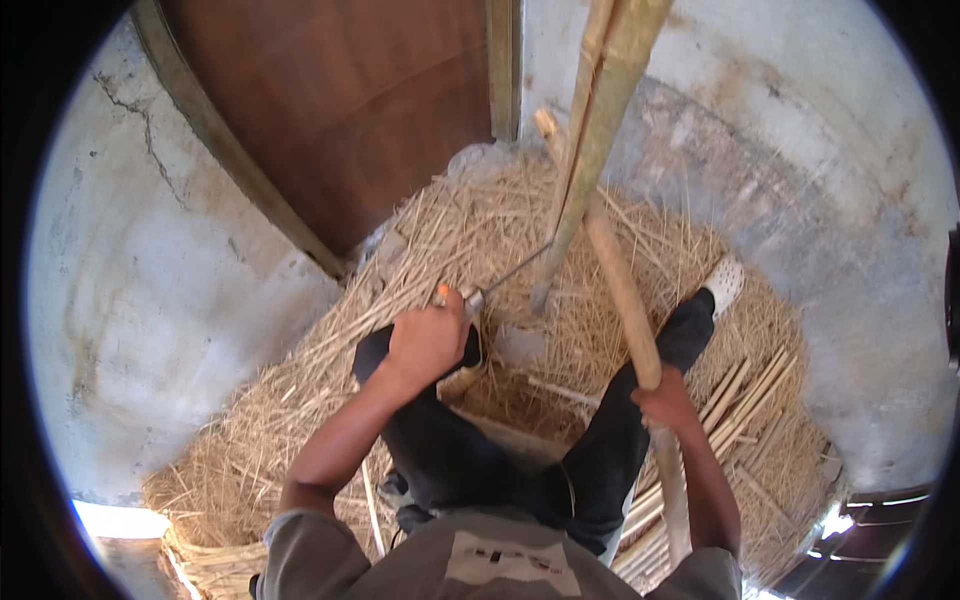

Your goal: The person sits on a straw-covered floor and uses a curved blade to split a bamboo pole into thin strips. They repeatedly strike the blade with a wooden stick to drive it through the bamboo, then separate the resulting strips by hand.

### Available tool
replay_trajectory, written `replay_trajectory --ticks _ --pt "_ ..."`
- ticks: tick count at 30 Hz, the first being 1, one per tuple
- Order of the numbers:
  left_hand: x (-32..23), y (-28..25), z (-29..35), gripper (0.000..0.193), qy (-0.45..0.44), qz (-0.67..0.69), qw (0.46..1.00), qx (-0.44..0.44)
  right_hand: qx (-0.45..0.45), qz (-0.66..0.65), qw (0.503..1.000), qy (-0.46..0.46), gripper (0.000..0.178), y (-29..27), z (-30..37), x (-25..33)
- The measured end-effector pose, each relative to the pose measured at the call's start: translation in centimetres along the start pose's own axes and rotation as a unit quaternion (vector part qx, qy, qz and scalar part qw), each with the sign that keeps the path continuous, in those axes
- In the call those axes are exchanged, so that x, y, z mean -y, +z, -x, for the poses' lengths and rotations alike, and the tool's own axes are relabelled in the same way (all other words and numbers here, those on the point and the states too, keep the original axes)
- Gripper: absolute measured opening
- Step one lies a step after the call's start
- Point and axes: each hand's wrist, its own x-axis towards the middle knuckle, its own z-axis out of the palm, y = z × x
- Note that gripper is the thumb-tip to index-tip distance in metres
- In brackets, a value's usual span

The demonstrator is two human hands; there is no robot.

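My left hand (425, 342) is closed around the handle of a knife (515, 270) above my left knee. The knife's thin dark blade reaches up and right to a bamboo pole (600, 125), meeting it near its lower end. That pole slants down from the top edge and has a long split along it. My right hand (668, 398) grips a thick wooden stick (622, 285) over my right thigh. The stick runs from beside my right arm up to behind the bamboo. My fingertips on the knife handle are partly hidden.
Straw and bamboo shavings (300, 375) cover the floor. Several split bamboo strips (748, 400) lie at my right. A brown door (340, 100) stands ahead, between cracked plaster walls (170, 290). My right foot wears a white perforated shoe (726, 284).
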Motion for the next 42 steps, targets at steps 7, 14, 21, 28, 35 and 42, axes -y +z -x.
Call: replay_trajectory --ticks 7,14,21,28,35,42 --pt "0.7 0.5 -0.4 0.026 -0.016 0.032 0.999 -0.028 -0.054 -0.072 0.996 -0.023 0.043 -7.9 6.8 7.1" --pt "1.0 0.3 0.7 0.027 -0.032 0.02 0.999 -0.011 -0.258 -0.191 0.939 -0.12 0.017 -12.9 6.8 12.2" --pt "2.3 3.1 -1.3 0.024 -0.007 0.015 1.0 0.01 0.104 -0.092 0.982 0.125 0.043 0.9 1.5 2.5" --pt "5.8 3.3 -4.8 0.03 -0.038 0.023 0.999 0.029 -0.054 -0.133 0.989 0.021 0.032 -9.7 6.2 11.5" --pt "6.8 3.7 -6.5 0.033 -0.039 0.032 0.998 0.038 -0.292 -0.199 0.915 -0.192 0.035 -15.5 4.4 15.3" --pt "6.6 3.9 -8.1 0.03 -0.043 0.007 0.997 0.065 -0.334 -0.075 0.903 -0.261 0.032 -24.5 4.0 19.7"
